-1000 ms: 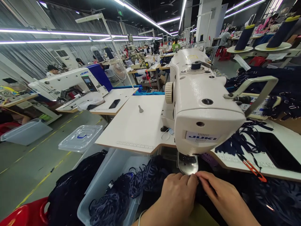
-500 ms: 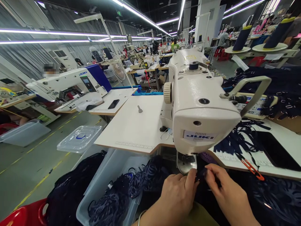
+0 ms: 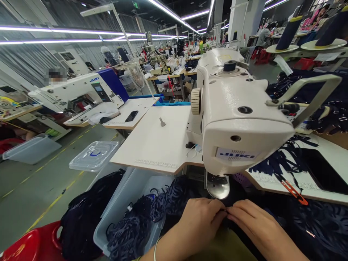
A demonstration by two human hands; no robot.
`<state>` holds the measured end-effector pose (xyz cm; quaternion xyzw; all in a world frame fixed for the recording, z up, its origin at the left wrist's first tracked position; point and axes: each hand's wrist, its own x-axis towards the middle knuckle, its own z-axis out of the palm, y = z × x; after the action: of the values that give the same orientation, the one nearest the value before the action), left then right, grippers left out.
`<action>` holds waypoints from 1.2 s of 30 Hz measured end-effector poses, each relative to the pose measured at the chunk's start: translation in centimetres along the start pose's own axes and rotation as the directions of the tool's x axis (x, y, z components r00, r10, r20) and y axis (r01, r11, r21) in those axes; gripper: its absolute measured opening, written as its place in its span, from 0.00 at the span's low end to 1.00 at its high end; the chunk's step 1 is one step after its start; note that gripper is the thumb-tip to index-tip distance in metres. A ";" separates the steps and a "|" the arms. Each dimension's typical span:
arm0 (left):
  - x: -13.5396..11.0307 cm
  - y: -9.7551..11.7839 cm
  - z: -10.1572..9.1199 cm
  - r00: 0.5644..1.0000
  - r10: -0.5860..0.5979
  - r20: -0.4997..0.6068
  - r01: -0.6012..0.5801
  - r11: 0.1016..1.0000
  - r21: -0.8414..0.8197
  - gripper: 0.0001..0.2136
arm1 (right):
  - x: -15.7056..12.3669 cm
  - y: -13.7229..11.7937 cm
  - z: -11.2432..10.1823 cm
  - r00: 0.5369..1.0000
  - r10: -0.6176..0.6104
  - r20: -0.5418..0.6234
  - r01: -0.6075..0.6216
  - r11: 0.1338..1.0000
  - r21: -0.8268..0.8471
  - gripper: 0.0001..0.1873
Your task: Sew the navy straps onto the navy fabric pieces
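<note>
On the sewing machine's [image 3: 244,98] near side, the left hand [image 3: 199,219] and right hand [image 3: 255,223] pinch a small dark piece [image 3: 224,210], fingertips nearly touching; navy straps [image 3: 127,232] lie left of the machine.

A sewing machine [image 3: 244,105] stands between the left and right parts of the counter [image 3: 152,141], its head over the near edge; before it, the left hand [image 3: 202,217] and right hand [image 3: 251,217] sit close together. Left, a small tool [image 3: 162,122] lies toward the far edge; below the near edge, a bin [image 3: 116,208] holds straps [image 3: 130,232]. Right, beside the machine, lie more straps [image 3: 282,157], a phone [image 3: 327,170] to their right and clippers [image 3: 293,189] at the near edge.
</note>
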<state>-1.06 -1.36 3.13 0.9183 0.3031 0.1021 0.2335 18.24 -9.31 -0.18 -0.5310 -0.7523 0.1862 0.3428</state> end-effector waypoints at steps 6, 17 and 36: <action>-0.1 -3.1 2.4 0.983 -0.153 -0.104 0.155 0.988 0.014 0.08 | -0.6 2.5 1.1 0.872 0.467 0.149 -0.490 0.827 0.277 0.14; 0.3 -1.7 4.6 0.966 -0.256 -0.022 0.177 0.726 -0.665 0.07 | -0.3 0.5 4.0 0.700 0.702 0.130 -0.549 0.412 0.728 0.18; -0.2 -0.1 3.0 0.974 -0.197 -0.109 0.143 0.916 -0.374 0.05 | -0.8 0.6 4.2 0.787 0.617 -0.005 -0.346 0.447 0.825 0.06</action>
<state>-0.25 -2.53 0.50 0.8193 0.3737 0.2018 0.3851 15.82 -9.45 -3.69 -0.5388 -0.3417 0.5034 0.5827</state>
